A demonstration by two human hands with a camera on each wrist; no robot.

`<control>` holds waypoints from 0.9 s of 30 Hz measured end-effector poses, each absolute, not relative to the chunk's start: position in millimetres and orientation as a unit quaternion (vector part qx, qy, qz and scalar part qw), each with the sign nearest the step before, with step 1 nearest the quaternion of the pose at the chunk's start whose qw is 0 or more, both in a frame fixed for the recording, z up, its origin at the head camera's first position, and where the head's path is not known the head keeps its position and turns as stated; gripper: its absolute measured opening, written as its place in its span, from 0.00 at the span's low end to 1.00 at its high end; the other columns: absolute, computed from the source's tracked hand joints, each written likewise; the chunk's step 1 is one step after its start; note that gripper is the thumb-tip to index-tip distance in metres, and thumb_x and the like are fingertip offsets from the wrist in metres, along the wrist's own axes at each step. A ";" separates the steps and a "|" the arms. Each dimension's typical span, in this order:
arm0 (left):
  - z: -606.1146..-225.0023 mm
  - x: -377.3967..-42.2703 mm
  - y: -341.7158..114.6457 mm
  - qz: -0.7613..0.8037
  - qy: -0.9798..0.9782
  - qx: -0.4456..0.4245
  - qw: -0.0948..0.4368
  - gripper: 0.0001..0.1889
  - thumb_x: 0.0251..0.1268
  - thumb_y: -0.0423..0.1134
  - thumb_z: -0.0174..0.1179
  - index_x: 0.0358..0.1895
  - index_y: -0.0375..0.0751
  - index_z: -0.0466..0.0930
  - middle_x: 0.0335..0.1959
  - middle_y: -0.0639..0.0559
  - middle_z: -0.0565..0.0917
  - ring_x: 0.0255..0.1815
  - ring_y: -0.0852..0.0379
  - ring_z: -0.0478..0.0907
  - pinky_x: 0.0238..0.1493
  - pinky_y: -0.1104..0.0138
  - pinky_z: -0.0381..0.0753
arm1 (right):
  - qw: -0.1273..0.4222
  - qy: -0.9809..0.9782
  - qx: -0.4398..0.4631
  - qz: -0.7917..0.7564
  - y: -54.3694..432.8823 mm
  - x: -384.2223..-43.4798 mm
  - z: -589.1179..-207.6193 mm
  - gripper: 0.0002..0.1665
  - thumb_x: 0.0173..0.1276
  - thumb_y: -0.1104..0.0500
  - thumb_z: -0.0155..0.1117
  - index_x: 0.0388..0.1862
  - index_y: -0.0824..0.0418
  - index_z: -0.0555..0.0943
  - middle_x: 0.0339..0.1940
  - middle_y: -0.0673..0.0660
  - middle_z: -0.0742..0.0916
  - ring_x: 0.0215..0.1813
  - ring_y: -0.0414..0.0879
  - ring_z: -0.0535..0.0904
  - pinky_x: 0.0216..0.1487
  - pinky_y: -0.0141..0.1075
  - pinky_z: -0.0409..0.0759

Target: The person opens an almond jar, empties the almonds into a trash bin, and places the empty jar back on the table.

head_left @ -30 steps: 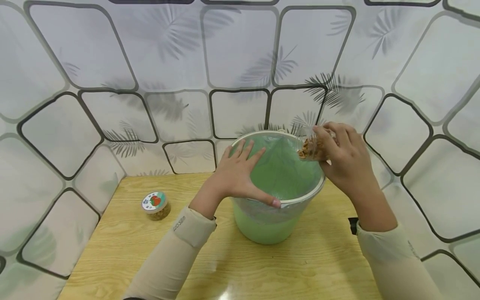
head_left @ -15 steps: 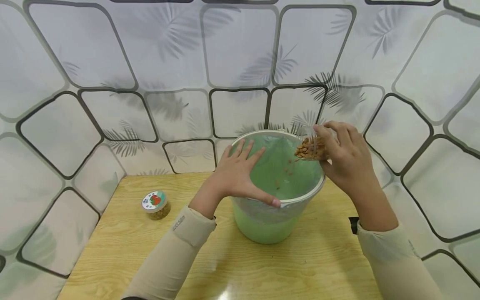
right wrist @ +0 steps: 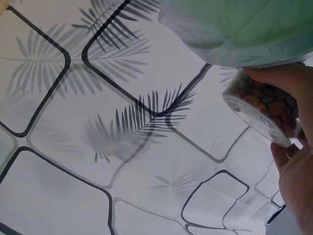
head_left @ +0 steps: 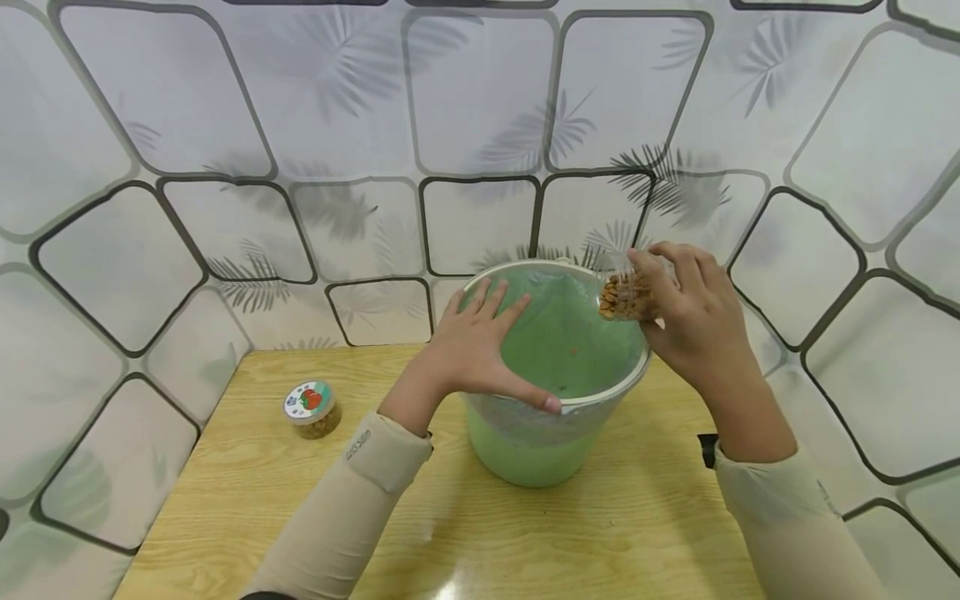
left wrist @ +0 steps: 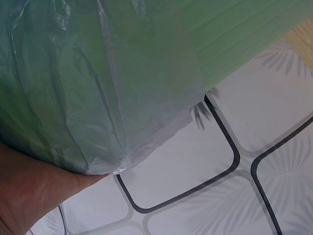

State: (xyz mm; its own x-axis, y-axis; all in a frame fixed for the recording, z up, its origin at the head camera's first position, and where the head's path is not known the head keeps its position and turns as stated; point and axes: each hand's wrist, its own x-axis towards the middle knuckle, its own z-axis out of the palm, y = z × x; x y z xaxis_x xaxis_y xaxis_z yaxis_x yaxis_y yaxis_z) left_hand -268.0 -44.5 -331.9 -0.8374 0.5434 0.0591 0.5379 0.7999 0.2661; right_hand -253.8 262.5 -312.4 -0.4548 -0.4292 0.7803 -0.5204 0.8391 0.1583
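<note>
A green bucket with a pale rim stands on the table, lined with a thin clear plastic bag. My left hand rests on its left rim, fingers spread and thumb stretched along the front edge. Over the right side of the opening, my right hand grips a clear plastic jar by its base end. The jar lies tipped sideways, mouth toward the bucket. Brown almonds fill part of it, gathered along its lower side. A small reddish speck shows inside the bucket.
A small lidded tub with a strawberry-like picture on its lid stands on the wooden table, left of the bucket. Patterned cloth walls enclose the table at the back and both sides.
Half a second ago several almonds fell from the jar into the bucket; now the stream has thinned away and the almonds sit further back from the jar's mouth. The left hand has stayed still.
</note>
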 end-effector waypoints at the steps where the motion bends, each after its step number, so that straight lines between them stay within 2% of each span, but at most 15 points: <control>1: -331.7 -268.0 -44.5 0.138 0.948 0.286 0.009 0.78 0.32 0.92 0.62 0.89 0.62 0.40 0.90 0.47 0.34 0.90 0.43 0.25 0.86 0.39 0.27 | 0.441 -0.852 0.279 0.051 262.4 -253.6 -312.1 0.56 0.42 0.76 0.83 0.74 0.59 0.75 0.65 0.71 0.80 0.64 0.72 0.75 0.61 0.66 0.77; 15: -329.9 -268.3 -44.7 0.134 0.949 0.286 0.013 0.76 0.34 0.92 0.62 0.89 0.65 0.37 0.91 0.47 0.34 0.91 0.43 0.26 0.86 0.38 0.28 | 0.444 -0.848 0.286 0.052 261.5 -256.6 -312.8 0.57 0.40 0.76 0.85 0.74 0.58 0.75 0.65 0.70 0.80 0.64 0.71 0.74 0.58 0.66 0.76; 27: -329.1 -271.3 -43.0 0.131 0.951 0.281 0.014 0.76 0.33 0.93 0.61 0.88 0.65 0.36 0.91 0.47 0.35 0.91 0.43 0.27 0.87 0.38 0.29 | 0.439 -0.848 0.294 0.047 262.4 -262.4 -312.7 0.55 0.43 0.77 0.81 0.74 0.60 0.75 0.65 0.71 0.79 0.65 0.71 0.74 0.56 0.66 0.77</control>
